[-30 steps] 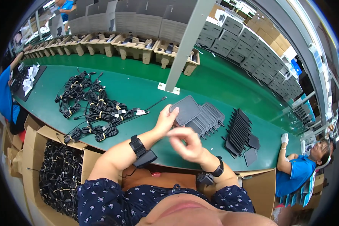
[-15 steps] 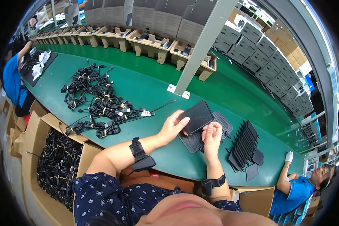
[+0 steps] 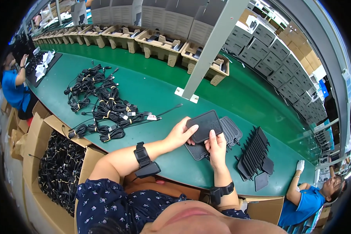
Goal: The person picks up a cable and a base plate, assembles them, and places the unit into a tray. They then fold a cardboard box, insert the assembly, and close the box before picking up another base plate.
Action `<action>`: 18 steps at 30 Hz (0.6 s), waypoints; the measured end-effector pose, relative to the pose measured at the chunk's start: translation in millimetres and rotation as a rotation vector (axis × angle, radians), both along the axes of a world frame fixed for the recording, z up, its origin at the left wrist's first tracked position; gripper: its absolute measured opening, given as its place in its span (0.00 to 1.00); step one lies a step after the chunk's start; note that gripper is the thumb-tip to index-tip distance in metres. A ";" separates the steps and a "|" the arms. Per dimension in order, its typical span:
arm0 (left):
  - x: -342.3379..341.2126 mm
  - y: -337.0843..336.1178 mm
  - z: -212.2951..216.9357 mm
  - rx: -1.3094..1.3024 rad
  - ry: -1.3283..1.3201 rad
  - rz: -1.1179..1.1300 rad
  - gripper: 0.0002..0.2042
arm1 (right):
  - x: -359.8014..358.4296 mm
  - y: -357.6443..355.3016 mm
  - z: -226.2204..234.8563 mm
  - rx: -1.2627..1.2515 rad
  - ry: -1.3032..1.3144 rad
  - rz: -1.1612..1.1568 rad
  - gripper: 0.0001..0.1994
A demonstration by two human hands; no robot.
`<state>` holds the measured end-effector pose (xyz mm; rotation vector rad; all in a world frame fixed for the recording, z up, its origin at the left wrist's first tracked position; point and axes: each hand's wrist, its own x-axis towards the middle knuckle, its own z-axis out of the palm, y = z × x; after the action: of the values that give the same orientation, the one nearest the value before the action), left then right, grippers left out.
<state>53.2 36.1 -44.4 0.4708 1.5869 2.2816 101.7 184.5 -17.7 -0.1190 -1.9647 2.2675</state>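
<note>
A flat black rectangular pad with rounded corners point(image 3: 204, 124) is held up between my two hands over the green table. My left hand point(image 3: 181, 133) grips its left edge, thumb on the face. My right hand point(image 3: 216, 146) pinches its lower right edge with the thumb on top. Beneath and behind it lie more textured black pads point(image 3: 231, 130), partly covered by the held one and my fingers. To the right, a leaning row of similar black pads point(image 3: 254, 154) rests on the table, with a loose pad point(image 3: 261, 181) at its near end.
Tied black cables point(image 3: 105, 105) are heaped left of my hands. A carton of cables point(image 3: 60, 175) stands by my left arm. A metal post point(image 3: 210, 58) rises behind the pads. Pulp trays point(image 3: 160, 45) line the far side. Blue-shirted people point(image 3: 306, 202) work at both ends.
The held pad has tipped to show its broad face more fully. My right thumb now lies on its face, where before the fingers were at its corner.
</note>
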 end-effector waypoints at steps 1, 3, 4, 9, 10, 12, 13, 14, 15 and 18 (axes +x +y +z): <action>0.4 0.0 0.9 0.007 -0.006 -0.001 0.13 | -0.3 0.4 -0.7 -0.001 0.001 0.000 0.09; -0.5 -0.8 -1.4 -0.009 -0.003 0.000 0.13 | -1.0 0.9 -2.8 -0.011 -0.003 0.014 0.08; -0.8 -0.8 -1.8 -0.024 0.000 0.002 0.13 | -1.1 0.6 -2.3 -0.011 -0.002 0.015 0.08; -0.3 -2.6 -0.3 -0.032 0.015 0.007 0.14 | -1.8 -0.4 -3.0 -0.033 -0.003 0.014 0.08; -0.4 -1.8 -1.1 -0.042 0.016 0.005 0.14 | -1.5 0.3 -3.5 -0.033 -0.001 0.011 0.08; -1.0 0.2 -3.5 -0.040 0.017 0.003 0.14 | -0.9 1.3 -4.5 -0.033 0.007 0.005 0.08; -0.7 0.1 -2.7 -0.036 0.015 0.006 0.14 | -1.0 1.6 -4.7 -0.033 0.008 0.005 0.08; -0.4 -0.1 -1.8 -0.036 0.016 0.005 0.14 | -1.2 2.3 -5.3 -0.028 0.010 0.008 0.09; 0.0 -0.4 -0.6 -0.049 0.021 0.010 0.14 | -1.3 2.8 -5.4 -0.023 0.011 0.012 0.09; -0.4 -2.1 -0.5 -0.077 0.039 0.018 0.14 | -1.0 0.7 -3.2 -0.018 0.023 0.009 0.09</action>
<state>52.8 34.1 -44.9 0.4853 1.6979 2.2277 100.6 185.2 -20.9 -0.0862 -1.9379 2.2818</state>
